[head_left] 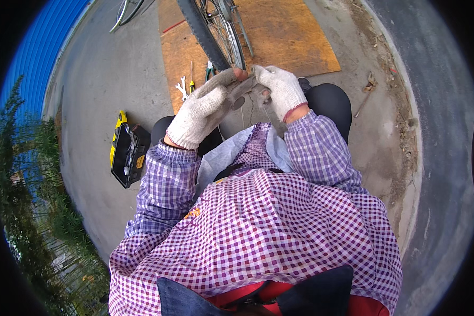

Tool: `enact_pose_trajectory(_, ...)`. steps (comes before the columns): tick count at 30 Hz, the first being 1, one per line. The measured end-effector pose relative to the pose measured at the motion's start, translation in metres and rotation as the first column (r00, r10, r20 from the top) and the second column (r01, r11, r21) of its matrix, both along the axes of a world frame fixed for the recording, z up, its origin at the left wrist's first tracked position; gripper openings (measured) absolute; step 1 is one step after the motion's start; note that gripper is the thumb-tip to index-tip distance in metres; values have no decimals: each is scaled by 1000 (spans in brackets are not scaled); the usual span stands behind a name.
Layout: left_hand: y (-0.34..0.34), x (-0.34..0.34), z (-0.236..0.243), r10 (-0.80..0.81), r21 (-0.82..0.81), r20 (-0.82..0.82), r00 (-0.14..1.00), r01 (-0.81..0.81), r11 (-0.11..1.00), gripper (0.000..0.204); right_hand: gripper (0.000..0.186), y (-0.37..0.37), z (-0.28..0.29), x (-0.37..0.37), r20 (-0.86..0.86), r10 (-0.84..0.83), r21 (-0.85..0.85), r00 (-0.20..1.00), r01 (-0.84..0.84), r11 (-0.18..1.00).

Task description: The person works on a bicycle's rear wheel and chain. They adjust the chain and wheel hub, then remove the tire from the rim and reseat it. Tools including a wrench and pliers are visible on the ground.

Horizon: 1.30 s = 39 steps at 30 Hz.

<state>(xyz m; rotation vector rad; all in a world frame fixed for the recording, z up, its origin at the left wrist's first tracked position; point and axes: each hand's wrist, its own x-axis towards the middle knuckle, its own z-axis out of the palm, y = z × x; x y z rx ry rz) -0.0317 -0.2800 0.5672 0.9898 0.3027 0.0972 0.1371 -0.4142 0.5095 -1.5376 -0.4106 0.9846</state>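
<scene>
Both hands wear white knitted work gloves with dirty fingers. My left hand (208,108) and my right hand (280,87) meet in front of my knees, fingers bent inward. Between them is a greyish, soiled piece (243,88) that I cannot make out, as it blends with the stained glove fingers; both hands close on it. Thin pale threads hang below. Just beyond the hands, a bicycle wheel (216,39) with a black tyre stands on a wooden board (284,37). Left of the wheel lie an open-end wrench (182,88), a yellow-and-black screwdriver (192,84) and dark green-handled pliers (209,70).
An open black toolbox (129,152) with a yellow lid and tools inside sits on the concrete to my left. Part of another wheel (125,11) shows at the far left. Dry debris (370,83) lies right, by the dark road (445,131). Plants (52,184) line the left.
</scene>
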Motion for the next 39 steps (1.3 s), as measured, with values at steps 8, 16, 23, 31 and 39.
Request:
enact_pose_trajectory(8,7,9,-4,29,-89,40,999,-26,996,92,36,-4,8,4,-529,127,339,839,72,938)
enact_pose_trajectory(16,5,14,-13,33,-198,-8,999,-34,980,90,46,6,-4,-4,-492,162,308,856,-3,952)
enact_pose_trajectory(23,-3,16,-20,64,-118,-49,997,-70,991,85,39,6,-5,-11,-508,67,284,859,93,954)
enact_pose_trajectory(31,-6,13,-18,49,-277,31,998,-38,960,81,31,1,5,-6,-289,-29,133,957,70,989)
enact_pose_trajectory(39,-3,4,-8,41,-196,-94,995,-58,979,94,29,5,-1,-4,-329,-22,144,944,73,987)
